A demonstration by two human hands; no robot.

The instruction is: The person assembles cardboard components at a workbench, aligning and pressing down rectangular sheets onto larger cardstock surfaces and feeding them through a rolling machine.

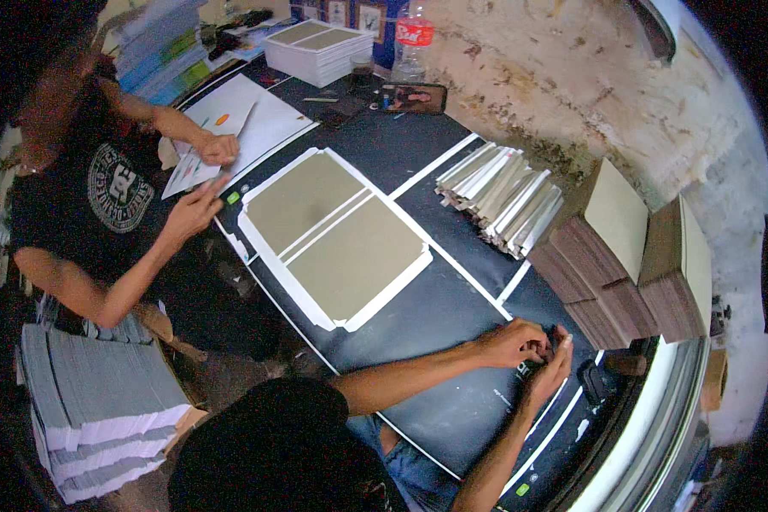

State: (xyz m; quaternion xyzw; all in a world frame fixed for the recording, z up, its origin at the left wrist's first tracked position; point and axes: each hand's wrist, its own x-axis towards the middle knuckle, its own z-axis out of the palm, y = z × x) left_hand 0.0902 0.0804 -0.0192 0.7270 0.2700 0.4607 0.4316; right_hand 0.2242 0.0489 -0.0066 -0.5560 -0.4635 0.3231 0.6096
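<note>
My left hand (516, 344) is over the right end of the black table mat (452, 401), its fingers curled inward. Close beside it is my right hand (555, 369), fingers bent toward the left one. Between them shows a small dark thing (527, 369) with pale marks, too small to name. A black object (592, 381) lies just right of my right hand. Farther left on the mat, apart from both hands, rests an open book cover (337, 239): two grey-brown boards and a narrow spine strip on white paper with margins all round.
A co-worker's hands (200, 205) are over white printed sheets (247, 119) at left. Along the wall stand a bundle of strips (499, 196), board stacks (606, 264), a phone (414, 98), a bottle (412, 51) and a board-topped stack (320, 55). Grey paper stacks (102, 392) stand lower left.
</note>
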